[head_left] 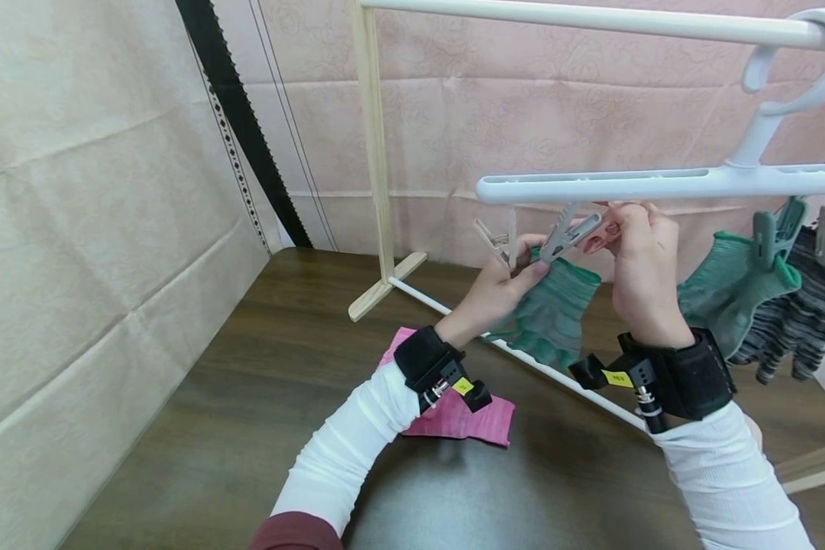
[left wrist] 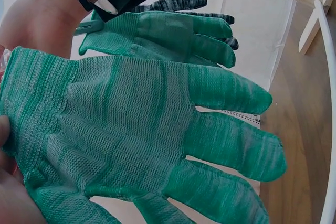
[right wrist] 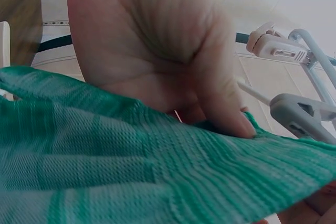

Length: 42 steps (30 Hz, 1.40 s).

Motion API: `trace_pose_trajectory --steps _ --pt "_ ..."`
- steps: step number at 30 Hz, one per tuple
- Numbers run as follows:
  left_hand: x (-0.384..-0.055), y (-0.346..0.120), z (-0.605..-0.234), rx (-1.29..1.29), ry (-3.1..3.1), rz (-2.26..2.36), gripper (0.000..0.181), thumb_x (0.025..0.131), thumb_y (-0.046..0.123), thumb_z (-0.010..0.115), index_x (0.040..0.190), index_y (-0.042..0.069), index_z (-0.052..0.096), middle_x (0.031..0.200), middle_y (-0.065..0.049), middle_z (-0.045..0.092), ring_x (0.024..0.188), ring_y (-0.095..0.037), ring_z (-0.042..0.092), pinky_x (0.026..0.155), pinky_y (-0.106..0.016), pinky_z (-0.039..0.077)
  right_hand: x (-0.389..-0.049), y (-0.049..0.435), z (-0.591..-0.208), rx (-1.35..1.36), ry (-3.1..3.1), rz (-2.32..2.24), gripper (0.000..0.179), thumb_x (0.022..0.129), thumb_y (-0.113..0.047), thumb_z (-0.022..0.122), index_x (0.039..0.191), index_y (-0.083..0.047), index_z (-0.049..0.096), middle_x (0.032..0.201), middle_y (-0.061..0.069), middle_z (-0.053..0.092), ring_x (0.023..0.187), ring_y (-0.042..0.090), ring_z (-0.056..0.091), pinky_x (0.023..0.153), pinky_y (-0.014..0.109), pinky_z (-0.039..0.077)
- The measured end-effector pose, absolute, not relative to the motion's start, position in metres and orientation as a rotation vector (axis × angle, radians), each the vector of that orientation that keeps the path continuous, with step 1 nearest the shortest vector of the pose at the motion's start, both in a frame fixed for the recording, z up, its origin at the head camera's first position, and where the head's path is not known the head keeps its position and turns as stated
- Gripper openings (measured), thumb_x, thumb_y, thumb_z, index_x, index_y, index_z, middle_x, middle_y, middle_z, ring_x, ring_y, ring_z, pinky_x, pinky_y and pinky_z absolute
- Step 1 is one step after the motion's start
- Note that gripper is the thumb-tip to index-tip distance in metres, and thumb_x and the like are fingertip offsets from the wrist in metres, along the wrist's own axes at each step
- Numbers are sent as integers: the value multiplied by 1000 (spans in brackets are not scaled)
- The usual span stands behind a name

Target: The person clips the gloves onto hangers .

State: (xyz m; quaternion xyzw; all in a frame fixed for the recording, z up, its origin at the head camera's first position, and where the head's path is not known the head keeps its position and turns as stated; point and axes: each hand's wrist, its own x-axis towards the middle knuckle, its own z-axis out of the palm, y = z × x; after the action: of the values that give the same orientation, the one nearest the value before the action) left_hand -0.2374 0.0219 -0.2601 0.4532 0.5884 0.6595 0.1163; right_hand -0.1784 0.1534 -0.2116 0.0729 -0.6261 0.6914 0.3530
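A green knit glove hangs fingers-down beneath the white hanger. My left hand pinches its cuff, the thumb lying on the knit in the right wrist view. Right by that thumb is a grey clip; whether it bites the cuff I cannot tell. A beige clip dangles beside the left fingers. My right hand is raised under the hanger bar, fingers curled at a pink clip-like piece near the cuff's other corner. The left wrist view shows the glove's palm spread flat.
Another green glove and a black-and-grey glove hang from clips at right. A pink striped cloth item lies on the brown table. The hanger hooks onto a rack's white rail; its wooden post stands left.
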Motion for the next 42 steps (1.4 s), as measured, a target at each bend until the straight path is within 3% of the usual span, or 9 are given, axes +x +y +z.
trace_pose_trajectory --steps 6,16,23,30,33,38,42 --pt "-237 26 -257 1334 1661 1941 31 90 -5 39 121 -10 36 126 -27 43 113 -30 44 86 -14 37 -178 154 -213 177 -1611 1786 36 87 -3 36 54 -7 50 59 -2 54 55 9 53 61 22 43" --pt "-239 33 -254 1307 1669 1947 32 89 -5 40 121 -9 37 126 -25 44 115 -30 44 90 -15 37 -176 155 -212 206 -1616 1835 39 89 -5 36 55 -6 54 67 1 62 70 11 63 75 23 44" --pt "-239 36 -252 1288 1657 1912 29 90 -5 40 118 -9 38 125 -25 44 115 -28 43 90 -15 35 -175 158 -213 314 -1650 1859 33 90 -6 35 64 -2 55 75 3 68 74 14 65 66 22 43" --pt "-240 38 -250 1268 1624 1926 26 90 -6 38 115 -10 38 125 -26 43 116 -29 43 91 -17 35 -174 157 -212 294 -1665 1812 37 90 -7 35 58 -4 53 72 -1 68 76 10 65 79 22 43" --pt "-240 38 -250 1262 1619 1923 27 90 -6 38 117 -10 37 128 -25 42 121 -30 40 94 -18 34 -174 157 -212 267 -1638 1822 34 90 -6 37 61 -5 55 68 -2 66 72 9 61 73 22 43" --pt "-239 39 -249 1251 1603 1928 28 90 -6 37 118 -11 37 129 -25 41 122 -30 39 95 -18 34 -173 156 -212 229 -1619 1837 30 89 -7 38 66 -6 57 72 -2 63 80 11 55 71 21 41" --pt "-238 41 -248 1243 1611 1928 34 90 -7 38 123 -10 35 131 -24 40 124 -28 38 96 -18 34 -173 156 -213 206 -1624 1822 32 88 -6 38 60 -8 53 68 -2 57 79 12 51 67 21 39"
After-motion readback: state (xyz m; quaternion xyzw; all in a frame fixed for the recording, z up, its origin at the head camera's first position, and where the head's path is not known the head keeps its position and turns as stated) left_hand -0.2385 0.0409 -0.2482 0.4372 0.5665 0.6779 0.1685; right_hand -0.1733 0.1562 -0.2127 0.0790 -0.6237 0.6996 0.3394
